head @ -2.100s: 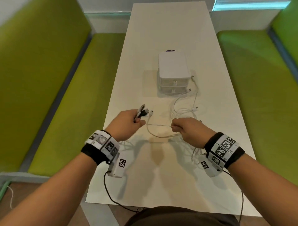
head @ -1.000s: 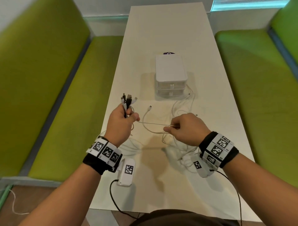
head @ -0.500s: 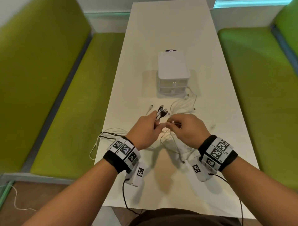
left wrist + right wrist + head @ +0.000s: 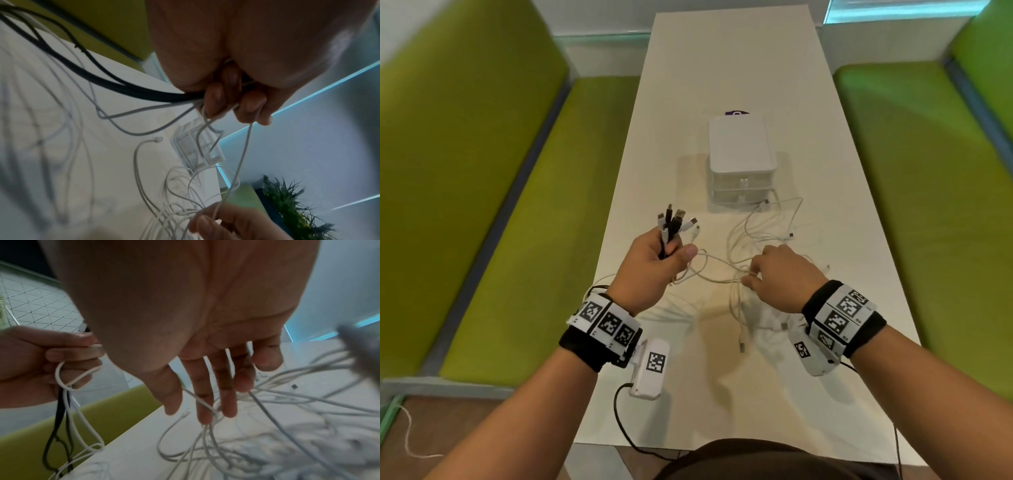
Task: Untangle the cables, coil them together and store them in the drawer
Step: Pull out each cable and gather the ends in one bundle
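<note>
My left hand (image 4: 671,250) is raised over the table's left side and grips a bundle of cable ends, with black and white plugs (image 4: 677,219) fanning out above the fist. Black cables (image 4: 82,68) and white ones trail down from that fist (image 4: 216,100). My right hand (image 4: 751,277) hovers over the white cable tangle (image 4: 763,236) with loose, nearly straight fingers (image 4: 199,410). One white strand (image 4: 205,405) runs between its fore and middle fingers toward the left hand. The white two-drawer box (image 4: 741,147) stands behind the tangle with both drawers shut.
The white table (image 4: 722,51) is narrow, with green benches on the left (image 4: 482,205) and right (image 4: 928,205). A small purple item (image 4: 736,112) peeks out behind the drawer box. Cable loops spill over the table's left edge (image 4: 602,284). A potted plant (image 4: 287,203) stands far off.
The hands were together over the tangle; now the left hand has pulled left and up with the plug bundle. The right hand has shifted right and loosened its fingers.
</note>
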Tool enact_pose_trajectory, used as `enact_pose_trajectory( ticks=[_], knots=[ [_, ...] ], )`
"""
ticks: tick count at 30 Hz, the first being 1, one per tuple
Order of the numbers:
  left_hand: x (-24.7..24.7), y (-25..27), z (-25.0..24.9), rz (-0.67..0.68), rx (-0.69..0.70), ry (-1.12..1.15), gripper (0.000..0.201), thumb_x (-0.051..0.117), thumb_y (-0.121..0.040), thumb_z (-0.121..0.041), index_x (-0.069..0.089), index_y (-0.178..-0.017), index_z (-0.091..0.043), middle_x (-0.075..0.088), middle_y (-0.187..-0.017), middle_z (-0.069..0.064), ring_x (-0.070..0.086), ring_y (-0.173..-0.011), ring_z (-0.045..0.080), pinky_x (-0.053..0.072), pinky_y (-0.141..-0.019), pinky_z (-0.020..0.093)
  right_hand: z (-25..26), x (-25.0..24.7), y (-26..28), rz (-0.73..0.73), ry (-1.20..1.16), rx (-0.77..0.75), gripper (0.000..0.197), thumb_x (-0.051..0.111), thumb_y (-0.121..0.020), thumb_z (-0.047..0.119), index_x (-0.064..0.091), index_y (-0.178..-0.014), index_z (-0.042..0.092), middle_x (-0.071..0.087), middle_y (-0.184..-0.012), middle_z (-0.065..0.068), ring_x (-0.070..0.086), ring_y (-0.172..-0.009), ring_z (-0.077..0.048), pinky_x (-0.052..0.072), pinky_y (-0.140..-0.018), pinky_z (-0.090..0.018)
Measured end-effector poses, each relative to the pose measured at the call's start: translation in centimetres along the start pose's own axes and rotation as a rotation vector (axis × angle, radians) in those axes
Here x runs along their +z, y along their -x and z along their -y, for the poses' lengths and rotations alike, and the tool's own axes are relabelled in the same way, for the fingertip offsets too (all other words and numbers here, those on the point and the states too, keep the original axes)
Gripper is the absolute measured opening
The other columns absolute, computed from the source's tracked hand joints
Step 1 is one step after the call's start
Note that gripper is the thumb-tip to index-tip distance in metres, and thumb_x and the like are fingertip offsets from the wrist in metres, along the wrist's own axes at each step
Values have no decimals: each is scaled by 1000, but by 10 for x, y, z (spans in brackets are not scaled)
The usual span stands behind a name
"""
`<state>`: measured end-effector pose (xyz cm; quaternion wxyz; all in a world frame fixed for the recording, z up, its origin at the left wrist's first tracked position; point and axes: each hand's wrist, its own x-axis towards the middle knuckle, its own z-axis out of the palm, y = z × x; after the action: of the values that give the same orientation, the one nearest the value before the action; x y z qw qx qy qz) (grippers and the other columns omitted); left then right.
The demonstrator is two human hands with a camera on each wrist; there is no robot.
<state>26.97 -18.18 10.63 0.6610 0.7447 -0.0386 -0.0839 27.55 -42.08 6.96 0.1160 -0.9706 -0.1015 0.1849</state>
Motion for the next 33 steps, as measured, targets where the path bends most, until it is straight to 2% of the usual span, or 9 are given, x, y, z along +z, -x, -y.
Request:
enact_pose_trajectory(
  ticks=[2,6,10,15,17,21,25,28,33],
  knots=[
    [-6,0,2,0,-26,-88,42,61,-95,0,32,-69,-16,35,-57,4,36,-50,17,36,-51,25,-5,2,0,-43,-126,-21,35,52,-101,45,72,-97,17,57,-109,0,55,-102,-20,48,-88,-39],
    [-15,-3,10,118,-211,-762,9,61,-95,-24,62,-90,-16,70,-62,0,59,-49,5,41,-54,23,-6,-3,6,-199,-580,-98,14,70,-92,36,74,-85,25,66,-103,12,60,-90,-5,45,-81,-26],
    [-7,0,19,167,-336,-792,7,62,-94,-26,61,-91,-31,66,-70,-4,66,-62,12,39,-51,20,3,-4,19,-219,-802,-141,9,73,-88,22,75,-82,28,69,-100,5,61,-103,-7,42,-93,-23],
    [1,2,20,42,-26,-1048,28,71,-88,-30,44,-90,-24,45,-100,-9,51,-73,16,38,-67,31,12,0,18,-158,-742,-125,20,61,-95,8,76,-93,21,74,-74,4,68,-76,-7,46,-69,-11],
    [8,2,16,78,111,-981,30,71,-87,-27,41,-92,-25,51,-104,-10,55,-78,17,42,-70,33,15,4,14,-157,-604,-139,21,60,-97,12,77,-99,23,75,-76,5,68,-77,-5,50,-73,-18],
    [28,5,16,258,0,-706,12,66,-92,-30,54,-96,-28,65,-79,-14,60,-75,4,44,-71,31,22,2,11,-244,-563,-184,18,62,-95,16,78,-88,20,73,-76,8,66,-74,-8,53,-75,-30],
    [24,3,14,73,-50,-373,27,61,-95,-30,50,-72,-37,44,-63,-14,43,-61,11,37,-63,33,18,-1,12,-167,-554,-194,20,68,-93,44,75,-83,28,70,-73,7,63,-75,-7,48,-73,-25],
    [7,3,3,-16,-25,-192,17,60,-98,-19,58,-85,-30,38,-65,-11,40,-57,4,37,-60,23,10,1,11,-24,-432,-119,30,64,-95,41,68,-81,16,69,-83,0,62,-80,-15,46,-72,-32],
    [-13,-1,4,59,-100,-551,9,60,-98,-23,60,-92,-16,45,-67,-9,49,-63,17,44,-66,34,4,-5,15,-73,-629,-136,23,56,-101,32,71,-86,23,71,-83,6,61,-80,-5,45,-75,-28]
  ],
)
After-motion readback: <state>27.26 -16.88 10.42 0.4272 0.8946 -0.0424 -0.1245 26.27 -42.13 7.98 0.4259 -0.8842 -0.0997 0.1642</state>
